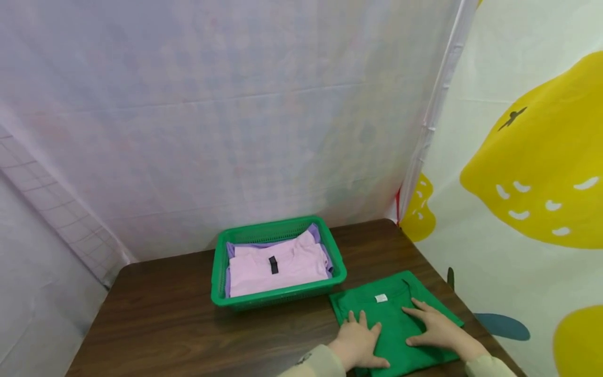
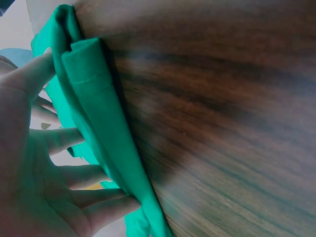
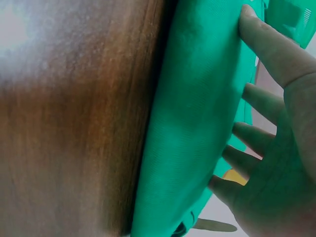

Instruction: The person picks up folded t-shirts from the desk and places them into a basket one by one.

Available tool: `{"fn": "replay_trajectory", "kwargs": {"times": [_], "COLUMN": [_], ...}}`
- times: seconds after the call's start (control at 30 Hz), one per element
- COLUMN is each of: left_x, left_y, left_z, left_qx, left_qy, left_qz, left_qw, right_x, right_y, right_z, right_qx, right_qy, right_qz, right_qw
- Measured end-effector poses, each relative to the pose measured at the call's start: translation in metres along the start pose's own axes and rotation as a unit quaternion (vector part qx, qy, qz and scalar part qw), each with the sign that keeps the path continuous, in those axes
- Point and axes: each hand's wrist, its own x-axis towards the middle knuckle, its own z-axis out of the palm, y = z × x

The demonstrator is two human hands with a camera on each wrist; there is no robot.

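A folded green T-shirt (image 1: 391,322) lies at the right of the table, its neckline and white label toward the far side. My left hand (image 1: 356,340) rests on its left part with the fingers spread. On its right part lies my right hand (image 1: 438,330), fingers apart and fairly straight. In the left wrist view the fingertips touch the shirt's top near a folded edge (image 2: 94,74). The right wrist view shows the rounded side fold (image 3: 182,123) of the shirt, with thumb and fingertips along its upper surface.
Behind and left of the shirt stands a green plastic basket (image 1: 278,298) holding a folded pink shirt (image 1: 278,267) over purple cloth (image 1: 228,280). The brown wooden table (image 1: 165,314) meets a pale curtain (image 1: 235,131) at the back and a lemon-print sheet (image 1: 471,220) at the right.
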Motion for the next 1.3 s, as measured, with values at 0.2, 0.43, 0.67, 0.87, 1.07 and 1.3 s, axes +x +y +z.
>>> {"fn": "replay_trajectory", "kwargs": {"times": [0.2, 0.43, 0.67, 0.87, 1.07, 1.3], "left_x": [-0.005, -0.010, -0.019, -0.027, -0.032, -0.035], "left_y": [-0.004, -0.009, -0.016, -0.022, -0.028, -0.034], "left_z": [-0.001, 0.002, 0.009, 0.010, 0.011, 0.011], "left_qx": [0.003, -0.004, -0.010, -0.021, -0.030, -0.024], "left_qy": [0.005, 0.008, 0.022, 0.017, 0.000, 0.009], "left_qz": [-0.001, 0.003, 0.008, 0.025, 0.032, 0.036], "left_qw": [1.0000, 1.0000, 0.9997, 0.9993, 0.9990, 0.9990], "right_x": [0.003, 0.005, 0.010, 0.012, 0.009, 0.009], "right_y": [-0.005, -0.012, -0.016, -0.015, -0.019, -0.028], "right_z": [0.001, 0.000, 0.004, 0.007, 0.012, 0.014], "right_qx": [0.003, 0.001, 0.001, 0.034, 0.025, 0.027], "right_qy": [-0.007, -0.016, -0.046, -0.096, -0.099, -0.092], "right_qz": [-0.006, -0.020, -0.060, -0.082, -0.105, -0.104], "right_qw": [1.0000, 0.9997, 0.9972, 0.9914, 0.9892, 0.9900]}}
